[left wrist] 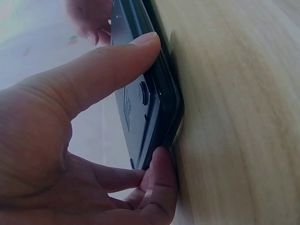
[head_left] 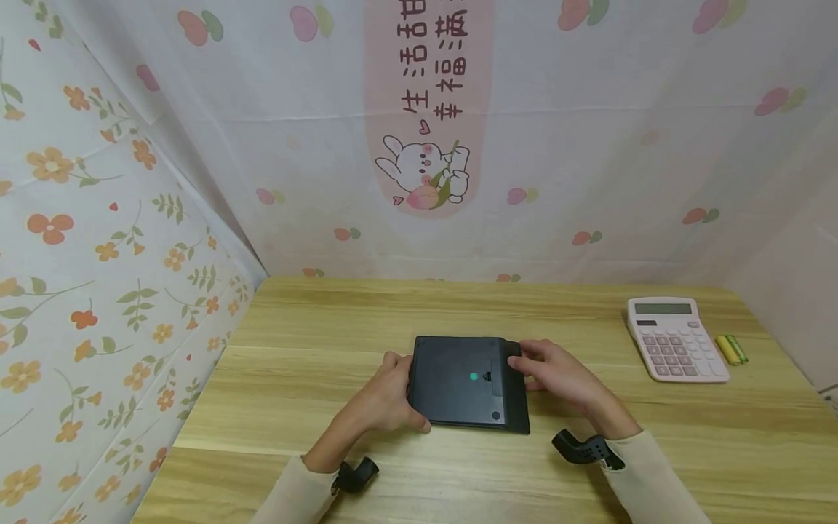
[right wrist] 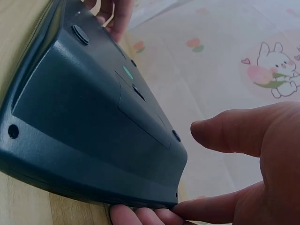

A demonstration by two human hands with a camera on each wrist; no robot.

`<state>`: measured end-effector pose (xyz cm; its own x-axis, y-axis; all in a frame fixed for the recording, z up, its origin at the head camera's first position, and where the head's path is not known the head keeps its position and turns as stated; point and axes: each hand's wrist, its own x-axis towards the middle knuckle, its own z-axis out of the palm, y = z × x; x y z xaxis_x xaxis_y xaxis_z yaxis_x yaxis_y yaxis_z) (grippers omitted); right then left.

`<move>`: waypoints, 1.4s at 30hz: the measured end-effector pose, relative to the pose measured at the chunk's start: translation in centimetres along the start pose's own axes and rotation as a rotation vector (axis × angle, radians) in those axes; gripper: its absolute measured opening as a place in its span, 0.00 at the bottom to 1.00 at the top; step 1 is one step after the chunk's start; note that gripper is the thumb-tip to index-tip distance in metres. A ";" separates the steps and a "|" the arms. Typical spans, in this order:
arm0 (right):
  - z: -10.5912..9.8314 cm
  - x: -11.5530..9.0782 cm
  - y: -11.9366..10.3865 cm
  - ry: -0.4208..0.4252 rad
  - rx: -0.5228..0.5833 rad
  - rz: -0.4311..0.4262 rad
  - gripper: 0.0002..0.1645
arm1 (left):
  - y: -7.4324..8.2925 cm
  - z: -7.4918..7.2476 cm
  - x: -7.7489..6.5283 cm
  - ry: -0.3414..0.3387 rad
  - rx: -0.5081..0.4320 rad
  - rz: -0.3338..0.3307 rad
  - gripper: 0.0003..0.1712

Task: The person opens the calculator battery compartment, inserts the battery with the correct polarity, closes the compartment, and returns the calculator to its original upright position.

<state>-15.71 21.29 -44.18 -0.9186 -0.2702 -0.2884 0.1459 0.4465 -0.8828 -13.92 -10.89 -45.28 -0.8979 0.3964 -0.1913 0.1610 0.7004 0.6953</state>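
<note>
A black calculator [head_left: 452,382] lies with its underside up on the wooden table, showing a battery cover [right wrist: 143,110], a green round sticker [head_left: 474,376] and rubber feet. My left hand [head_left: 393,397] grips its left end, thumb along the near edge and fingers at the left side. At the raised right end, my right hand [head_left: 556,371] touches the edge with its fingertips. In the right wrist view, that thumb stands apart from the casing. The calculator's keys and display face down, hidden.
A pink calculator [head_left: 677,338] lies face up at the table's right, with two yellow-green batteries [head_left: 731,350] beside it. Patterned cloth [head_left: 314,182] hangs behind the table [head_left: 294,313] and along its left side.
</note>
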 end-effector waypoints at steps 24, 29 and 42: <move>0.2 -1.1 -1.3 0.033 -0.066 0.005 0.43 | -0.1 -0.1 0.2 -0.011 0.006 -0.018 0.69; 0.2 -1.2 -1.4 0.025 -0.075 0.003 0.43 | 0.0 -0.1 0.2 -0.017 0.009 -0.022 0.70; 0.0 -0.9 -1.0 0.032 -0.039 0.022 0.40 | -0.1 -0.2 0.3 -0.021 0.014 -0.024 0.70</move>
<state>-15.07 21.08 -43.07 -0.9267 -0.2322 -0.2953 0.1529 0.4849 -0.8611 -14.29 -10.96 -45.32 -0.8928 0.3915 -0.2227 0.1452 0.7182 0.6805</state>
